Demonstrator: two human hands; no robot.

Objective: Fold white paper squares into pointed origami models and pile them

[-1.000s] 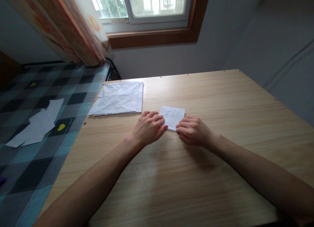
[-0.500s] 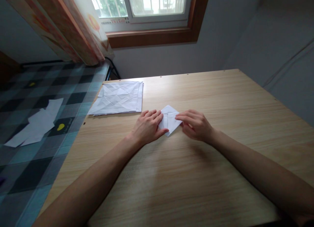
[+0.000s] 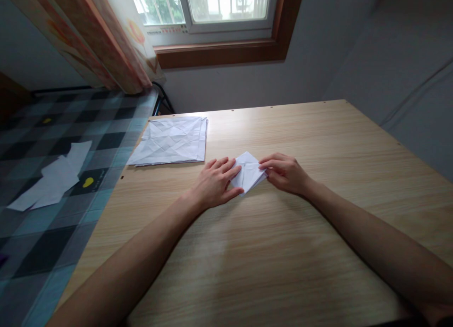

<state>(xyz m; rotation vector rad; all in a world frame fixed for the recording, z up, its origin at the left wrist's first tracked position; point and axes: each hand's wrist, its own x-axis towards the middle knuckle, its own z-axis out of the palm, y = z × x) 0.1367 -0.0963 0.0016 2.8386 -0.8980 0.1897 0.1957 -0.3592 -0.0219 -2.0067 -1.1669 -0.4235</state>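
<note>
A small white folded paper [image 3: 249, 168], diamond-shaped and creased, lies on the wooden table between my hands. My left hand [image 3: 218, 181] rests on its left side, fingers outstretched and thumb at the lower corner, pressing it down. The right corner of the paper is pinched between the thumb and fingers of my right hand [image 3: 285, 172]. Along the paper's lower right edge the layers stand slightly apart. How far my right thumb reaches under the corner is hidden.
A stack of creased white sheets [image 3: 173, 140] lies at the table's [image 3: 318, 251] far left corner. Beyond the left edge, white paper pieces [image 3: 56, 178] sit on a checkered cloth [image 3: 46, 232]. A window [image 3: 226, 6] and a curtain [image 3: 116, 39] are at the back.
My right hand has shifted slightly right and closed on the paper's right corner. The paper has moved slightly right, and its layers now part at the lower right edge.
</note>
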